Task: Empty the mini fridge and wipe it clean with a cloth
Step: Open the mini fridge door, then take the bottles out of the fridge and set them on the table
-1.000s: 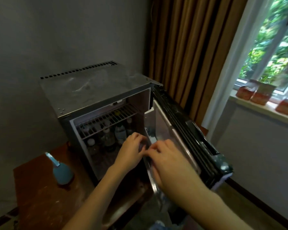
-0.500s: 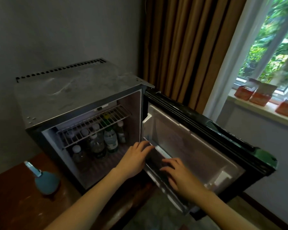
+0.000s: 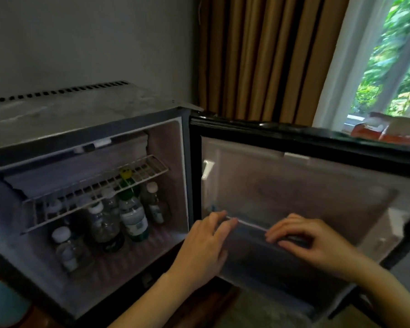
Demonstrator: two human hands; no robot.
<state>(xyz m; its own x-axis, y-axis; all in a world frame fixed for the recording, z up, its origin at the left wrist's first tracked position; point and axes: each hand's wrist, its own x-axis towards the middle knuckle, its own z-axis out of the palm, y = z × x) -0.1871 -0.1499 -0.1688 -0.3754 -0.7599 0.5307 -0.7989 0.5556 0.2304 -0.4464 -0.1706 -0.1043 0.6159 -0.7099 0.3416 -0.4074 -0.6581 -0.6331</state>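
Observation:
The mini fridge (image 3: 81,114) stands open on a wooden table, its door (image 3: 305,185) swung wide to the right. Under a white wire shelf (image 3: 92,192) stand several bottles (image 3: 133,216); one is green with a yellow cap (image 3: 126,174). Low on the door's inner side is a clear door shelf (image 3: 253,254). My left hand (image 3: 204,245) lies over the left end of its rail. My right hand (image 3: 313,242) curls its fingers over the rail further right, thumb in front. No cloth is in view.
A blue object (image 3: 3,301) sits on the wooden table (image 3: 199,308) at the bottom left. Brown curtains (image 3: 258,55) hang behind the door. Orange boxes (image 3: 384,131) stand on the window sill at the right.
The door has swung from nearly edge-on to wide open on the right. Both hands followed it and now rest on the door shelf rail, further apart. The view has moved closer.

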